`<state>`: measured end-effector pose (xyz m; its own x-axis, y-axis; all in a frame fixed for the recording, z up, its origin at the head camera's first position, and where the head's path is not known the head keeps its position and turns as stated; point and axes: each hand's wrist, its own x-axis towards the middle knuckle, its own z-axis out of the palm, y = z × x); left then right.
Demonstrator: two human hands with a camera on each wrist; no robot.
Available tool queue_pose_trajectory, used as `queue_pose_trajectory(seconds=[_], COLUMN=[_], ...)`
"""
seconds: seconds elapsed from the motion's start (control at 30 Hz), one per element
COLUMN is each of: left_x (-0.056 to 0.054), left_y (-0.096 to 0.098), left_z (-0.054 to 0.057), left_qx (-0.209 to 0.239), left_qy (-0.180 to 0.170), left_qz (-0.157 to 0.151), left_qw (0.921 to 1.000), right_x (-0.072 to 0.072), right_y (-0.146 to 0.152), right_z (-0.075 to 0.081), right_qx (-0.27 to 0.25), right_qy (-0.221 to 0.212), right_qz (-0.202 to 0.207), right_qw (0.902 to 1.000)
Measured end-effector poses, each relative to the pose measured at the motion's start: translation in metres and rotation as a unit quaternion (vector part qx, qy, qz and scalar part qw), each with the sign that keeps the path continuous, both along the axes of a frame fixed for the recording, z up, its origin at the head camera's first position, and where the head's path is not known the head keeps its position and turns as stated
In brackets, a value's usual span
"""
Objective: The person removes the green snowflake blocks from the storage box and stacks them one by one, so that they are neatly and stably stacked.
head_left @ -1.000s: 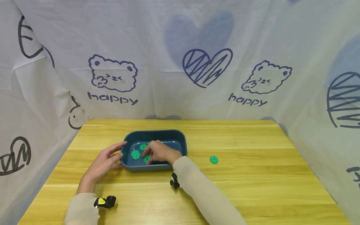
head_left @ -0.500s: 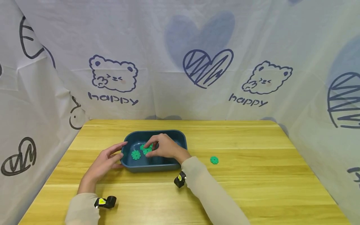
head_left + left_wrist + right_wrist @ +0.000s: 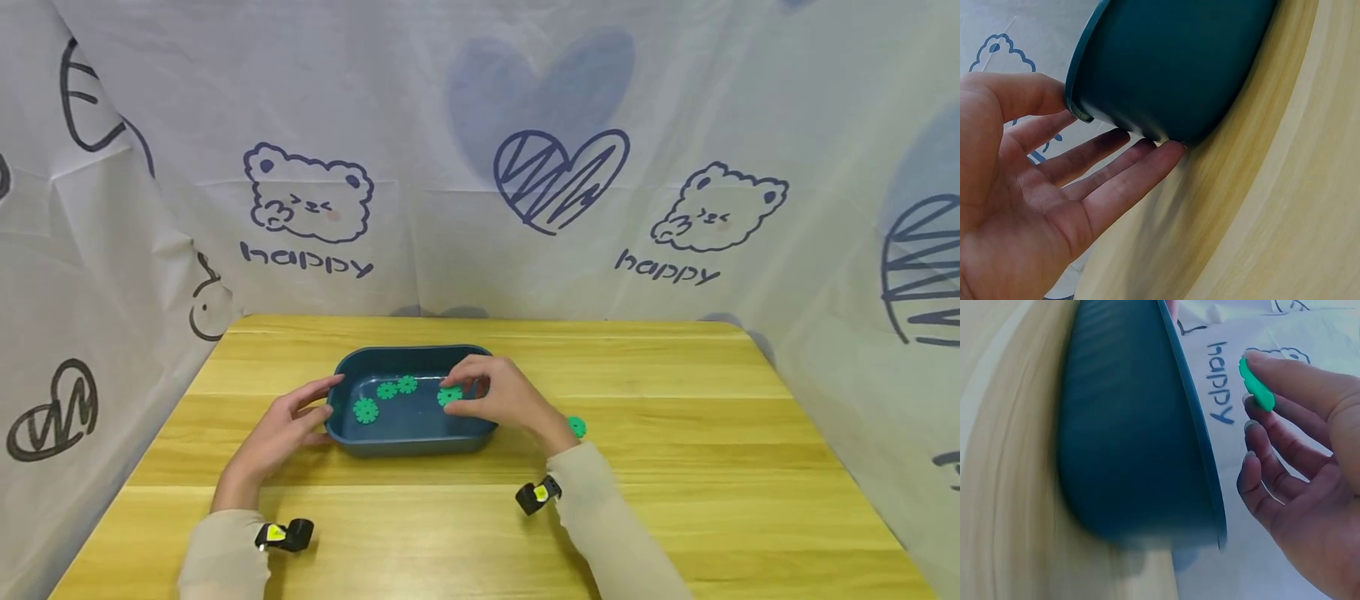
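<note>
My right hand [image 3: 501,393] pinches a green notched plastic disc [image 3: 450,395] between thumb and fingers, above the right part of a dark blue rectangular tub [image 3: 408,447]. In the right wrist view, the pinched disc [image 3: 1256,386] is tilted edge-on beyond the tub's rim. Three more such discs, among them the nearest disc [image 3: 366,410], lie on the left half of the tub's floor. My left hand [image 3: 288,429] touches the tub's left end. In the left wrist view, its thumb meets the rim and its fairly straight fingers [image 3: 1141,172] rest against the outer wall.
One more green disc [image 3: 577,427] lies on the wooden table [image 3: 697,467] right of the tub, partly hidden by my right wrist. A white cloth [image 3: 420,167] with printed bears and hearts hangs behind and beside the table.
My right hand has lifted a disc from among the others and moved right with it to above the tub's right part. The left hand stays at the tub's left end.
</note>
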<state>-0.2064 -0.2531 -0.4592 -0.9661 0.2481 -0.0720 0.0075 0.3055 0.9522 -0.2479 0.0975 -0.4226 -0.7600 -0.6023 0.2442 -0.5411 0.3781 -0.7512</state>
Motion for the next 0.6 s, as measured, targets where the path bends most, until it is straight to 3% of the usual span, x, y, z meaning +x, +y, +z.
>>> queue_pose_trajectory(seconds=[0.6], left_x=[0.000], left_y=[0.001], left_z=[0.001], left_qx=[-0.003], left_qy=[0.000], left_qz=[-0.002], left_qw=[1.0000], right_x=[0.026], right_y=[0.092], right_z=[-0.019], right_qx=[-0.006], right_qy=[-0.025], right_qz=[-0.110], right_qw=[0.9937])
